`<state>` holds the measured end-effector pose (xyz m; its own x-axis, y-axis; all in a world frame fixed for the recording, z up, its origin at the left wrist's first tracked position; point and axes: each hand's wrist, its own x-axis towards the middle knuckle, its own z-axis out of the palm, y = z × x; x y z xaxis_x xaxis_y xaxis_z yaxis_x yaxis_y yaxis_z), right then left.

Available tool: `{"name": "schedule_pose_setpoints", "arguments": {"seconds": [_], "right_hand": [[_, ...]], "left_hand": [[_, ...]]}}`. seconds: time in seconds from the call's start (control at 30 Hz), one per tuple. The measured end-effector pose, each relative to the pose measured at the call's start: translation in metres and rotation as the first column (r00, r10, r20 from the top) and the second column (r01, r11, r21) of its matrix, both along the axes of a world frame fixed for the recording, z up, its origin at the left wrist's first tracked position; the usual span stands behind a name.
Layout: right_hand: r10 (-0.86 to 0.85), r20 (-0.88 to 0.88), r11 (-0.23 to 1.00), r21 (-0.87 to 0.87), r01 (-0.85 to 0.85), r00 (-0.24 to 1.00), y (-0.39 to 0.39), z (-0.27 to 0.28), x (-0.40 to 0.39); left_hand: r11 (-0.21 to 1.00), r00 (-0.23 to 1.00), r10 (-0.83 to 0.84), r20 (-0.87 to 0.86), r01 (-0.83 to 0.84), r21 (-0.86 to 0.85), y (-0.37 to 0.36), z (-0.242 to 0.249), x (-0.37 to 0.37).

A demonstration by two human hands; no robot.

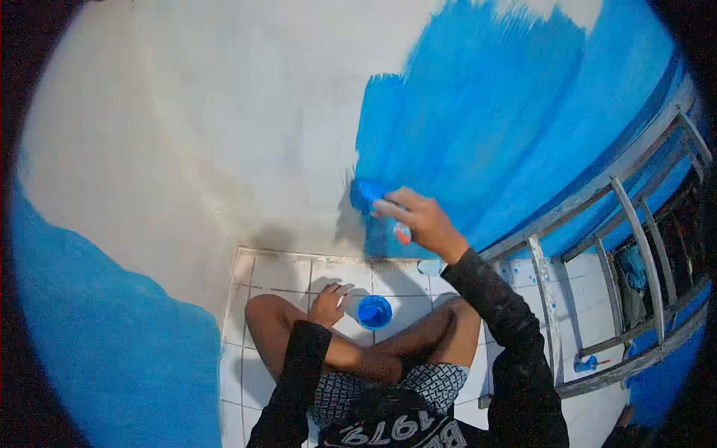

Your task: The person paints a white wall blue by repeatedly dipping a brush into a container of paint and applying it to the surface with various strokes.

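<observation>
Down at the bottom edge of the view, white characters on the person's dark shirt (396, 431) appeared upside down; "1979" could be made out, with letters beside it too cut off to read. No other writing was legible.

The right hand (420, 220) was raised to the wall (224, 134), fingers curled closed around a paintbrush (371, 196). The brush lay roughly level, its long axis running left to right, its blue-loaded head pointing left and touching the wall at the edge between the blue-painted area (485, 127) and the bare white part. The handle's end, showing some red, stuck out under the palm.

The left hand (329, 301) rested on the left knee, fingers loosely bent and slightly spread, holding nothing. Just beside it, on the white floor tiles (280, 272) between the folded legs and the wall, stood a small round container of blue paint (375, 311).

A grey wooden ladder (635, 224) lay on its side along the right wall, well apart from both hands.
</observation>
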<state>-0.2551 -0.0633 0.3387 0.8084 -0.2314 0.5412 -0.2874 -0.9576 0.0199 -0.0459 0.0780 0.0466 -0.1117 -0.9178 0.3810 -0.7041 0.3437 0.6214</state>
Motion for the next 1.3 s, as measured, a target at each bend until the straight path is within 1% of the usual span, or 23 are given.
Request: {"name": "schedule_pose_setpoints", "arguments": {"seconds": [0.07,0.1,0.13,0.17,0.2,0.27,0.3,0.37,0.4,0.47,0.5,0.53,0.6,0.63,0.7,0.87,0.93,0.97,1.03,1.07,1.17,1.23,1.3], "right_hand": [[0.007,0.109,0.994,-0.113,0.005,0.994,0.01,0.035,0.002],[0.005,0.108,0.994,-0.107,0.007,0.994,0.017,0.042,0.002],[-0.018,0.155,0.979,-0.197,0.048,0.988,0.021,0.047,0.002],[-0.034,0.202,0.954,-0.285,0.092,0.979,0.024,0.049,0.002],[-0.034,0.199,0.955,-0.284,0.091,0.979,0.024,0.044,0.003],[-0.089,0.194,0.902,-0.4,0.162,0.977,0.026,0.02,0.003],[-0.088,0.195,0.903,-0.399,0.161,0.977,0.026,0.005,0.002],[-0.124,0.061,0.949,-0.284,0.137,0.99,0.028,-0.034,-0.002],[-0.122,0.062,0.949,-0.284,0.135,0.991,0.028,-0.054,-0.005],[-0.154,-0.051,0.979,-0.143,0.145,0.987,0.03,-0.095,-0.012],[-0.153,-0.049,0.979,-0.143,0.144,0.987,0.03,-0.111,-0.016],[-0.14,-0.118,0.987,-0.092,0.129,0.983,0.028,-0.123,-0.02],[-0.118,-0.211,0.988,0.073,0.136,0.97,0.024,-0.131,-0.027],[-0.119,-0.207,0.988,0.069,0.136,0.971,0.021,-0.126,-0.028],[-0.099,-0.078,0.987,0.119,0.108,0.992,0.013,-0.116,-0.034],[-0.083,0.074,0.975,0.211,0.066,0.994,0.015,-0.016,-0.035],[-0.048,0.186,0.998,0.056,0.039,0.981,0.011,0.013,-0.036],[-0.049,0.187,0.997,0.061,0.038,0.981,0.012,0.028,-0.034],[-0.039,0.366,0.982,-0.155,0.103,0.93,0.013,0.051,-0.029],[-0.026,0.402,0.952,-0.27,0.145,0.915,0.01,0.055,-0.028],[-0.068,0.335,0.925,-0.332,0.186,0.94,0.014,0.045,-0.03],[-0.097,0.282,0.92,-0.34,0.194,0.955,0.016,0.013,-0.031],[-0.154,0.102,0.938,-0.297,0.178,0.983,0.019,-0.032,-0.031]], "left_hand": [[1.0,1.0,0.001,0.001,-0.001,0.017,0.003,0.008,-0.001],[1.0,1.0,0.004,0.004,-0.004,0.029,0.004,0.011,-0.001],[0.999,1.0,0.003,0.003,-0.003,0.034,0.005,0.015,-0.001],[0.995,1.0,-0.005,-0.001,0.005,0.104,0.005,0.017,0.0],[0.985,1.0,-0.012,-0.008,0.013,0.173,0.005,0.019,0.0],[0.982,0.999,-0.023,-0.041,0.03,0.188,0.002,0.017,0.001],[0.979,0.997,-0.034,-0.07,0.047,0.199,0.001,0.015,0.002],[0.978,0.999,-0.017,-0.032,0.024,0.206,0.002,0.01,0.002],[0.978,1.0,-0.002,0.004,0.002,0.21,0.002,0.007,0.002],[0.981,1.0,-0.011,0.012,0.008,0.194,0.003,0.005,0.003],[0.984,1.0,-0.021,0.019,0.018,0.175,0.004,0.005,0.004],[0.985,1.0,-0.02,0.022,0.016,0.171,0.005,0.006,0.003],[0.999,0.999,0.032,0.035,-0.032,0.01,0.007,0.008,-0.001],[0.999,0.999,0.032,0.039,-0.032,0.005,0.006,0.009,0.0],[0.999,0.999,-0.017,0.038,0.015,0.032,0.004,0.009,0.001],[0.996,0.998,-0.043,0.041,0.039,0.086,0.0,-0.001,0.002],[0.995,0.998,-0.05,0.049,0.045,0.091,-0.002,-0.003,0.003],[0.995,0.998,-0.049,0.041,0.045,0.093,-0.002,-0.004,0.003],[0.994,0.998,-0.053,0.034,0.049,0.099,-0.002,-0.008,0.004],[0.996,0.998,-0.043,0.043,0.039,0.085,-0.002,-0.012,0.004],[0.996,0.998,-0.026,0.06,0.021,0.086,-0.001,-0.008,0.001],[0.995,0.997,-0.012,0.07,0.005,0.103,-0.001,-0.004,0.002],[0.998,0.999,-0.041,0.011,0.04,0.055,-0.001,-0.006,0.004]]}}
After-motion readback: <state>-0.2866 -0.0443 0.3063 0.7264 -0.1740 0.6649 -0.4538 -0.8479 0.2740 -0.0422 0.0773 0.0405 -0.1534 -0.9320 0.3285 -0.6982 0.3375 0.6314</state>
